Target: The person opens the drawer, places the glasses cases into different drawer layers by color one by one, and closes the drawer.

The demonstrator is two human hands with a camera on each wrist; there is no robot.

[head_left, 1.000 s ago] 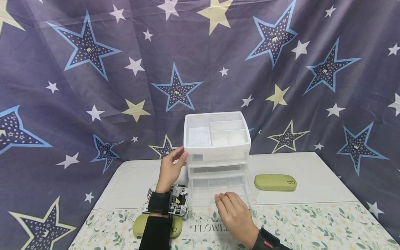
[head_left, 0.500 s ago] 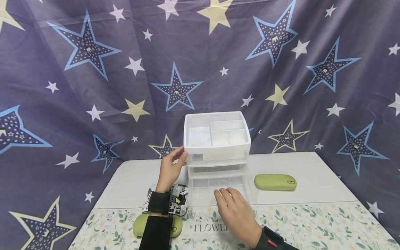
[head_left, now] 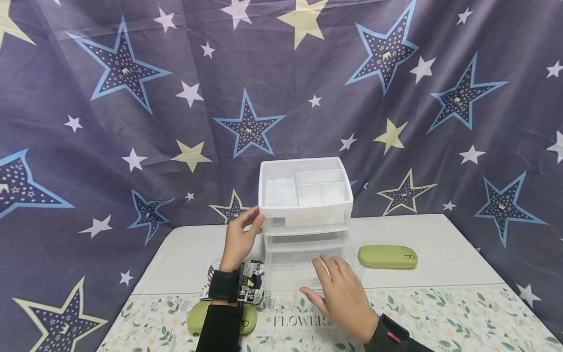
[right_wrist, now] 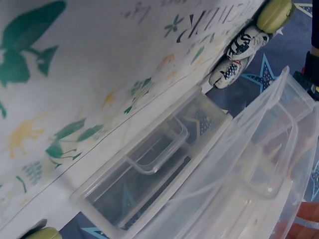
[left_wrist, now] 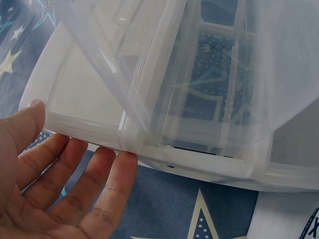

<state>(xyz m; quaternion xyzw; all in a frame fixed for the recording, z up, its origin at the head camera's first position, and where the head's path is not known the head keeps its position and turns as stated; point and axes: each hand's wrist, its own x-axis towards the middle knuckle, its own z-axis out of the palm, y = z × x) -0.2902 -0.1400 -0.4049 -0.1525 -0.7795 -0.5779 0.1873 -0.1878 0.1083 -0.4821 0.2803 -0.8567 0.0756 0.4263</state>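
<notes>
A drawer organizer (head_left: 305,210) with a white compartmented top tray stands at the table's back, and a clear drawer (head_left: 286,269) juts out from below its upper drawer. My left hand (head_left: 239,239) rests on the organizer's left side, thumb near the front corner. In the left wrist view its fingertips (left_wrist: 127,159) touch the white frame's edge. My right hand (head_left: 345,300) is before the pulled-out drawer, fingers extended and thumb spread, holding nothing. From the head view I cannot tell whether it touches the drawer. The right wrist view shows clear drawer fronts with moulded handles (right_wrist: 159,154).
A green glasses case (head_left: 387,257) lies right of the organizer. Another green glasses case (head_left: 198,315) is partly under my left forearm, beside a black-and-white printed bundle (head_left: 252,288). A floral cloth (head_left: 440,318) covers the table's front; a star-patterned curtain (head_left: 325,98) hangs behind.
My right hand has shifted slightly right and forward from the drawer's front edge. Its fingers have straightened and the thumb has spread away. The left hand and drawer look the same.
</notes>
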